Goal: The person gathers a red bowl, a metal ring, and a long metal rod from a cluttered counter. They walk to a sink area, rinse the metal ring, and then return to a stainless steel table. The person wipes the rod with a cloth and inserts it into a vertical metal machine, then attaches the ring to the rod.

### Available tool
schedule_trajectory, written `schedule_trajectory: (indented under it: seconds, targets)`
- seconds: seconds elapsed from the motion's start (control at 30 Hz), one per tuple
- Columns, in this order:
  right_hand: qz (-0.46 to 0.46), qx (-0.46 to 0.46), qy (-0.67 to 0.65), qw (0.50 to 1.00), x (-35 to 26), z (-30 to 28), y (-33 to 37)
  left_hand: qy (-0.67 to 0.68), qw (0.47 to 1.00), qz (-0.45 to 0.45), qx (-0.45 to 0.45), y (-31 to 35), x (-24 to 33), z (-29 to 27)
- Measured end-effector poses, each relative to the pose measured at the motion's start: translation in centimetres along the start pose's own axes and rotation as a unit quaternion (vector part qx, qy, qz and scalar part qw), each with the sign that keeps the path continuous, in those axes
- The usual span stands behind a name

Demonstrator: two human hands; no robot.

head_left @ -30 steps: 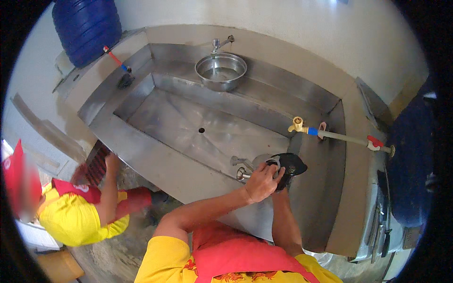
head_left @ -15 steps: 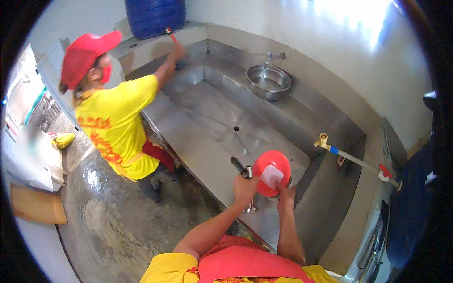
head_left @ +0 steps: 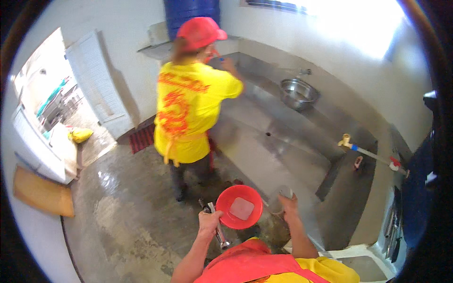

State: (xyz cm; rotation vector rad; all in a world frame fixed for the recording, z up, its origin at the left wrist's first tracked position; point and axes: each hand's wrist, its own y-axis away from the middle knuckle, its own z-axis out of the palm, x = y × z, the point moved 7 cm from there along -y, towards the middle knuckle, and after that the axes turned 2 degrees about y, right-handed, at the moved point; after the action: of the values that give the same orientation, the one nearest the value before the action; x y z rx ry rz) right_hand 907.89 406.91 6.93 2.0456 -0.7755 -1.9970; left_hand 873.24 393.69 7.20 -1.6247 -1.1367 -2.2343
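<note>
My left hand (head_left: pixel 209 222) is closed on the rim of a round red bowl (head_left: pixel 225 205). In the bowl lies a flat, pale pink, rounded-square piece (head_left: pixel 241 209). The same hand grips shiny metal, rod-like utensils (head_left: pixel 220 235) with a black end; their exact kind I cannot make out. My right hand (head_left: pixel 289 205) is wrapped around a greyish, see-through round container (head_left: pixel 277 202), blurred and partly hidden by the fingers. It sits to the right of the bowl, apart from it, near the sink's front edge.
A co-worker (head_left: pixel 188 106) in yellow and a red cap stands ahead at the long steel sink (head_left: pixel 288 158). A steel bowl (head_left: pixel 298 96) sits on its back ledge. A brass tap (head_left: pixel 346 140) juts from the right. An open door (head_left: pixel 101 85) is at left.
My view has turned left. The bowl and utensils have moved off the sink, over the floor. My hands have spread apart, the right one with the container. The co-worker's arm has drawn in.
</note>
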Motion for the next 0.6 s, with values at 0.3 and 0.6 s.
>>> schedule_trajectory:
  seconds: [0.3,0.6]
  targets:
    - [-0.209,-0.179,0.668,0.691,27.2,1.9,-7.5,0.054,0.971,0.036,0.228,8.2,0.8,-34.1]
    - [-0.024,-0.421,0.784,0.456,44.5,22.9,-0.8,0.218,0.834,0.061,0.503,11.6,-7.1,-62.8]
